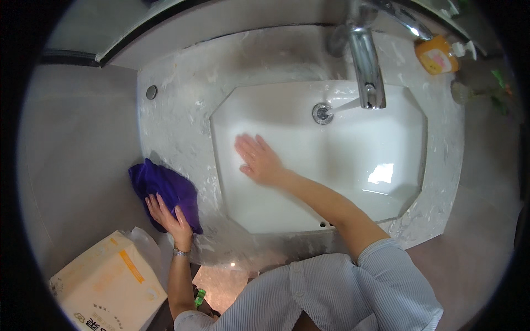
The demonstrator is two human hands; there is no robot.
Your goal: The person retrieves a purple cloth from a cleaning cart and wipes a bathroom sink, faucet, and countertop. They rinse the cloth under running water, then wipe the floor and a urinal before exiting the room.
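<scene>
My left hand [170,221] rests flat on a crumpled purple cloth [176,188] at the left side of the marbled countertop. A metal-band watch [181,252] circles that wrist. Over the left part of the white washbasin [290,202] is my right hand [258,159], wet-looking, slightly blurred and holding nothing. Its fingers are extended, with the thumb apart; whether it touches the basin surface I cannot tell. Water [345,106] streams from the chrome faucet [368,70] toward the round metal drain [322,113].
An orange pump bottle [437,56] stands at the back right corner, near a small glass vase [459,92] with greenery. A round metal cap [152,92] sits on the countertop [178,120] at back left. Lower left is a large wrapped tissue pack [112,277] bearing writing.
</scene>
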